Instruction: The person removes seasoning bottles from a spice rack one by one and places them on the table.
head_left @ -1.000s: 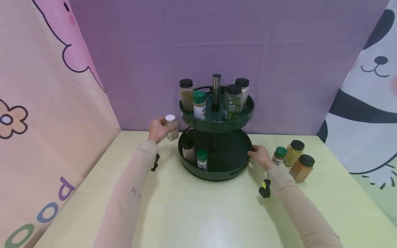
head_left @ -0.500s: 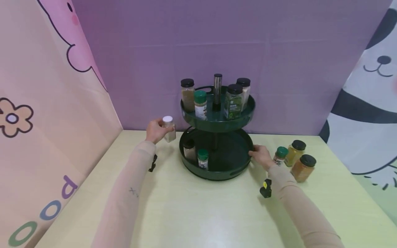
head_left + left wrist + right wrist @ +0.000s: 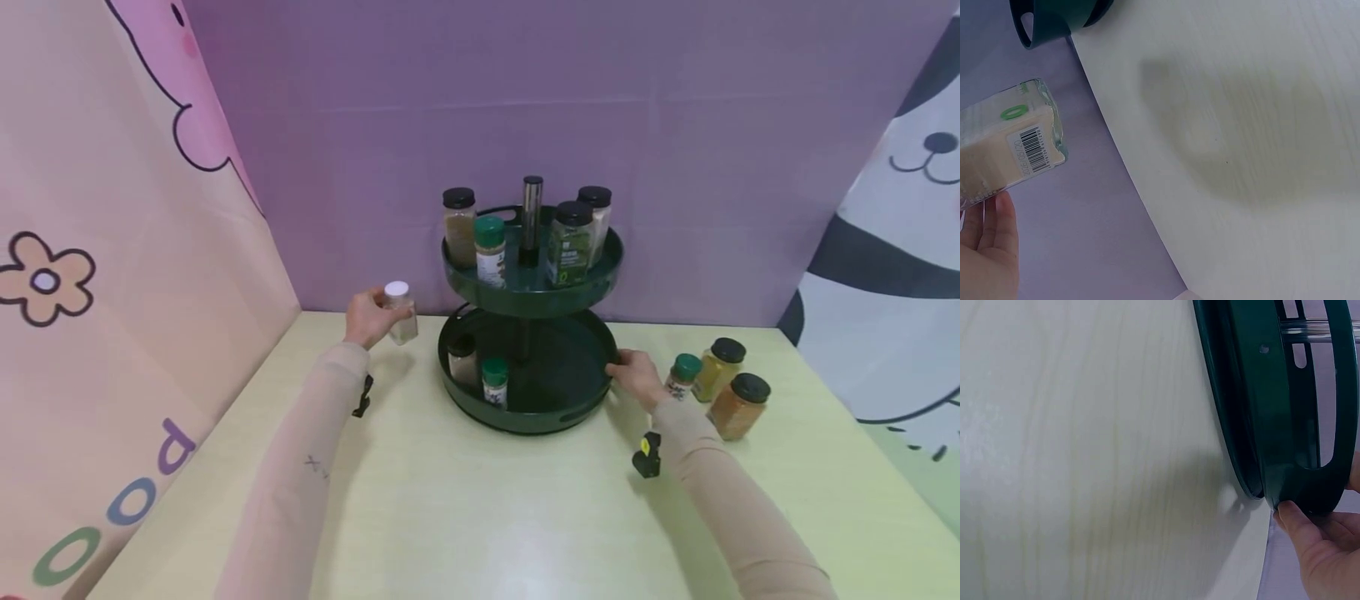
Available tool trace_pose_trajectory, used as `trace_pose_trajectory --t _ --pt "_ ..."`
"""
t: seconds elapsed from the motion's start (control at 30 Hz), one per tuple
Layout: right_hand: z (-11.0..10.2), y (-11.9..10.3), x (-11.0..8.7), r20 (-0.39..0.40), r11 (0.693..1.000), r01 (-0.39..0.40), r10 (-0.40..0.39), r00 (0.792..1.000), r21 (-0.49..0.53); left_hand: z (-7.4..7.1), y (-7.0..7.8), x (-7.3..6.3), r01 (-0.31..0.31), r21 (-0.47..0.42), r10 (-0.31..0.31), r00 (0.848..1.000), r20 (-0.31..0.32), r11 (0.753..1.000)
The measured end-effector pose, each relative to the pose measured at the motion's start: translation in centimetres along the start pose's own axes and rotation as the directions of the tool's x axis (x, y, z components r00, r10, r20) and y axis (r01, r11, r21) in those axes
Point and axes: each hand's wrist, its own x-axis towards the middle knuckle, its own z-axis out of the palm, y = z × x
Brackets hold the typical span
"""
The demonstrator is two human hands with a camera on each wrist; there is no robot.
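Note:
In the head view my left hand (image 3: 369, 318) holds a clear spice jar with a white lid (image 3: 401, 313), left of the stand and above the table, with a shadow beneath. The left wrist view shows the jar's pale contents and its barcode label (image 3: 1030, 150). My right hand (image 3: 636, 377) pinches the right rim of the lower tray (image 3: 555, 412) of a dark green two-tier lazy Susan. In the right wrist view its thumb (image 3: 1297, 522) presses on the tray's outer wall. A black-lidded jar (image 3: 461, 362) and a green-capped jar (image 3: 495, 383) stand in that tray's left part.
On the upper tray (image 3: 525, 302), around the metal post (image 3: 532, 217), stand several jars. Beside my right wrist are a green-capped jar (image 3: 681, 379), a yellow jar (image 3: 717, 371) and an orange-brown jar (image 3: 738, 407). A purple backdrop (image 3: 360, 167) rises behind the table.
My left hand has drawn the white-lidded jar a little left, widening the gap to the lazy Susan. My right hand stays at the lower tray's rim. The view has shifted slightly left.

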Motion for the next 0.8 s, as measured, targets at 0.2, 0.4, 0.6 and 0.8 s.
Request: trace_pose_trajectory --t 0.2,0.4,0.6,0.8 --pt "0.0 0.0 -0.1 -0.001 1.000 -0.006 0.006 1.000 -0.006 -0.5 -0.2 -0.2 0.016 0.002 -0.016 1.000 0.018 1.000" --pt "0.0 0.3 0.0 0.000 1.000 -0.004 0.004 1.000 -0.004 -0.8 -0.6 -0.4 0.026 -0.003 -0.026 0.999 0.019 1.000" --pt "0.1 0.5 0.2 -0.007 1.000 0.011 -0.011 1.000 0.003 -1.2 -1.2 -0.6 0.049 -0.010 -0.049 0.999 0.004 0.999" --pt "0.1 0.5 0.2 -0.012 1.000 0.026 -0.026 1.000 0.002 -1.6 -1.8 -1.0 0.055 -0.005 -0.055 0.998 -0.002 0.998"
